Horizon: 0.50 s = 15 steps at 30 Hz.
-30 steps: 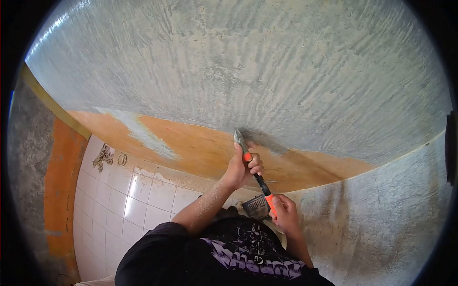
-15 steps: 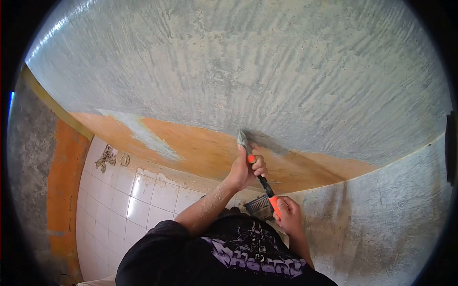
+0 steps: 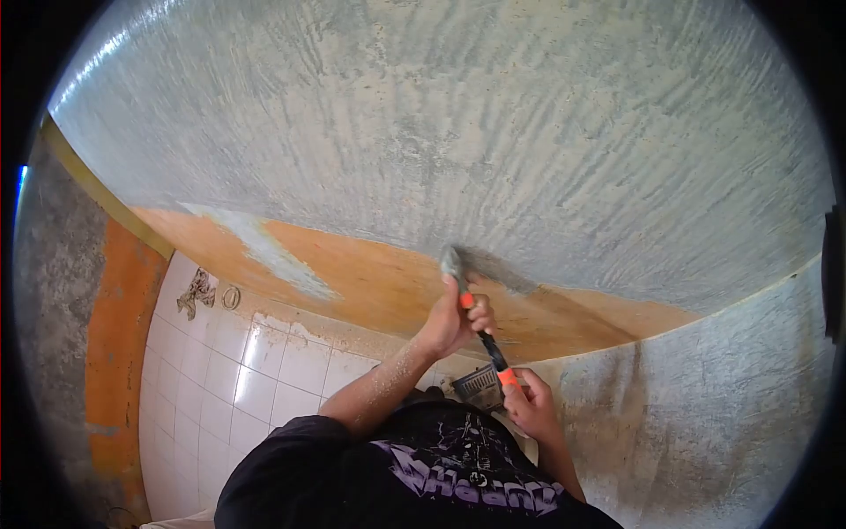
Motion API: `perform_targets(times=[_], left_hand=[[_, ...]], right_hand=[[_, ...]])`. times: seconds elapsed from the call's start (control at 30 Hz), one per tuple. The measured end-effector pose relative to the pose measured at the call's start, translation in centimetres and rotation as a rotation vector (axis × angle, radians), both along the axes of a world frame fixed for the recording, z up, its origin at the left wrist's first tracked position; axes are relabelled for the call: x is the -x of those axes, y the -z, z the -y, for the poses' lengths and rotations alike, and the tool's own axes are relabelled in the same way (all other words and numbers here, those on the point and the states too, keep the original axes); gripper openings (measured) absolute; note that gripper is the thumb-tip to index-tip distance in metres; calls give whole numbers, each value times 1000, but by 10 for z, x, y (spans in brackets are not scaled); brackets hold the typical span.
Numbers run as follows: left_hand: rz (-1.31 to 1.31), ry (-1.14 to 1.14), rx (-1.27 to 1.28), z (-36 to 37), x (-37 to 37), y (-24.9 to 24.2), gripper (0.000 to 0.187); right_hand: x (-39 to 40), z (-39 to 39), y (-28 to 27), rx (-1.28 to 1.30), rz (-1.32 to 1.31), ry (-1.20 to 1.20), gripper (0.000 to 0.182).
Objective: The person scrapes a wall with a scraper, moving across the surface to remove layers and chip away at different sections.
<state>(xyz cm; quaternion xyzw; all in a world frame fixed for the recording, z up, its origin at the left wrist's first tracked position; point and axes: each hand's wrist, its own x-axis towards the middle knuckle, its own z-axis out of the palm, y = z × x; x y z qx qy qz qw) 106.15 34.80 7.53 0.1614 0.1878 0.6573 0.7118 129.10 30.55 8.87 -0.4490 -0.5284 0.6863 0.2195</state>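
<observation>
A scraper [image 3: 495, 353] with a black and orange handle slants up from my body to the wall [image 3: 423, 159]. Its greyish metal head looks blurred and meets the wall near the border between grey scraped surface and orange paint [image 3: 379, 273]. My left hand [image 3: 454, 322] is wrapped around the handle just below the head, thumb pointing up along it. Lower down, my right hand [image 3: 531, 406] closes on the orange end of the same handle. Pale dust specks cover my left forearm.
White floor tiles [image 3: 211, 388] lie below on the left, with a crumpled rag [image 3: 196, 294] and a ring-shaped roll [image 3: 231, 297] by the wall's foot. A dark slotted plastic object [image 3: 478, 384] sits near my body. Another stained wall [image 3: 687, 397] meets this one at the right.
The scraper's head has shifted slightly down and right along the wall. Both hands keep their hold, with the right one moved only a little.
</observation>
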Motion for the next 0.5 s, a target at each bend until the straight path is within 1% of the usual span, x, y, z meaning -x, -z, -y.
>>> perform_targets(times=[0.07, 0.1, 0.17, 0.3, 0.4, 0.5], left_hand=[[61, -5, -102, -1, 16, 16, 58], [-11, -9, -97, 1, 19, 11, 59], [11, -2, -100, 0, 15, 11, 60], [-10, 5, 1, 0, 3, 0, 61], [37, -27, -105, 2, 19, 10, 61], [34, -18, -126, 2, 17, 11, 62]], right_hand=[[15, 2, 5, -113, 48, -30, 27], [16, 3, 4, -77, 26, -2, 28], [18, 8, 3, -1, -24, 41, 30], [3, 1, 0, -17, 16, 38, 35], [16, -1, 2, -128, 92, -3, 36], [22, 7, -2, -95, 101, 38, 36]])
